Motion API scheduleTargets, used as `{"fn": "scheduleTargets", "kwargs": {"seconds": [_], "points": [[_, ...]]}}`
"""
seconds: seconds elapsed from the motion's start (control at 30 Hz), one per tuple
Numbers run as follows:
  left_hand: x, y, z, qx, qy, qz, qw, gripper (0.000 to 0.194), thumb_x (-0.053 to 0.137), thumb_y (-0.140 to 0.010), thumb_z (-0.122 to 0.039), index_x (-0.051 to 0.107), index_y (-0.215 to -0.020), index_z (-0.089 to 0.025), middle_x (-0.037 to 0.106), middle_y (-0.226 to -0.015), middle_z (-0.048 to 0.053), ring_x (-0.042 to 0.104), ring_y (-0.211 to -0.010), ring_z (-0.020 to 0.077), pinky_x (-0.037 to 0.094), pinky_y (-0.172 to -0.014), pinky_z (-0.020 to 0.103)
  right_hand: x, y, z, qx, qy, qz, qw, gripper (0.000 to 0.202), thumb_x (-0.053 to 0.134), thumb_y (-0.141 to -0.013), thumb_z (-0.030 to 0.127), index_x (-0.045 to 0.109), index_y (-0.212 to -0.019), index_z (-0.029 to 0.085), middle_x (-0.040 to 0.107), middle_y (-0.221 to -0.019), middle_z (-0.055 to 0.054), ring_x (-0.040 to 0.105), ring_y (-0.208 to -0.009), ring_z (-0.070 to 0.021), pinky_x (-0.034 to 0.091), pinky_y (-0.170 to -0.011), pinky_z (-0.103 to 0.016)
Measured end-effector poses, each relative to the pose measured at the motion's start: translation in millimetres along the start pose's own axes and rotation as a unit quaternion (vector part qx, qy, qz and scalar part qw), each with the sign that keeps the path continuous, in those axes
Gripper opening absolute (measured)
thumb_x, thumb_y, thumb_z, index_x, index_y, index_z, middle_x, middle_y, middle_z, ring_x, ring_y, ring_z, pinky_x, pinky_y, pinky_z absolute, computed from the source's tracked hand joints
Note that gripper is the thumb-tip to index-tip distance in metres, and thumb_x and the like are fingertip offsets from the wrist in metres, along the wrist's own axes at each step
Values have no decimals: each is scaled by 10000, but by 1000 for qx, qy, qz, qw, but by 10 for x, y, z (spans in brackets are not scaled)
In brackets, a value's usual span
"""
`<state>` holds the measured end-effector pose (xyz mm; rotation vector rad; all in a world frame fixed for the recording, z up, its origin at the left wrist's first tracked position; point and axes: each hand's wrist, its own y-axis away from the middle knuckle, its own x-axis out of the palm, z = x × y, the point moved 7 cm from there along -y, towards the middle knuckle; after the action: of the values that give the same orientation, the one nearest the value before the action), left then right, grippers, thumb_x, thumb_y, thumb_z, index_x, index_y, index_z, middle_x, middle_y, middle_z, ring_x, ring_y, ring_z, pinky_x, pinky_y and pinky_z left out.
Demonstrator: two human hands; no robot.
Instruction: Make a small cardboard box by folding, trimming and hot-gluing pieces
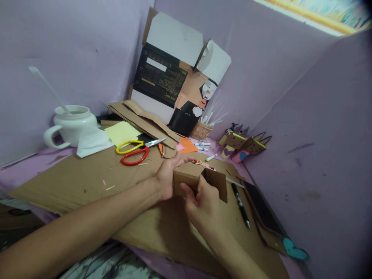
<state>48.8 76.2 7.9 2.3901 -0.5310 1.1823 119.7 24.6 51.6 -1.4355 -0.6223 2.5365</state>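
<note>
A small folded box of brown cardboard (188, 175) is held up over the large cardboard sheet (151, 221). Its left end and far side rest against my left hand (168, 174), whose fingers reach behind it and are partly hidden. My right hand (202, 201) pinches the near side, thumb in front and index finger along the upper edge. On the right, a flap of the box stands out, with a dark opening beside it. Just behind the box shows a patterned, colourful item (203, 164), mostly covered. A black pen (240, 205) lies to the right of my right hand.
Scissors with red and yellow handles (141, 151) lie left of the box. Behind stand a white teapot-like pot (74, 126), a flattened carton (162, 73) and a basket of white sticks (201, 131). Decorated cardboard holders (241, 143) stand along the right wall.
</note>
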Motion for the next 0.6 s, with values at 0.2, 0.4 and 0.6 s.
{"fn": "scheduleTargets", "kwargs": {"seconds": [0.2, 0.4, 0.6], "points": [[-23, 18, 0, -14, -13, -38, 999, 426, 338, -908, -506, 588, -965, -165, 661, -773, 74, 611, -616, 179, 465, -600, 292, 28, -13, -9, 14, -12, 2, 1000, 112, 483, -781, 259, 437, -686, 221, 553, -505, -8, 409, -383, -142, 232, -435, -254], [-47, 24, 2, -22, -26, -66, 997, 517, 317, -887, -584, 598, -930, -153, 663, -760, 80, 617, -638, 199, 470, -612, 309, 92, 1, -30, 25, -10, 5, 1000, 108, 498, -780, 272, 474, -699, 205, 560, -502, -12, 387, -375, -135, 223, -438, -262], [-67, -41, -57, -3, -35, -74, 997, 461, 322, -897, -543, 567, -981, -161, 661, -800, 82, 620, -662, 211, 470, -619, 320, 60, -182, -157, 82, -217, 38, 972, 114, 587, -734, 261, 590, -809, 175, 682, -705, -47, 607, -585, -176, 427, -456, -233]]}}
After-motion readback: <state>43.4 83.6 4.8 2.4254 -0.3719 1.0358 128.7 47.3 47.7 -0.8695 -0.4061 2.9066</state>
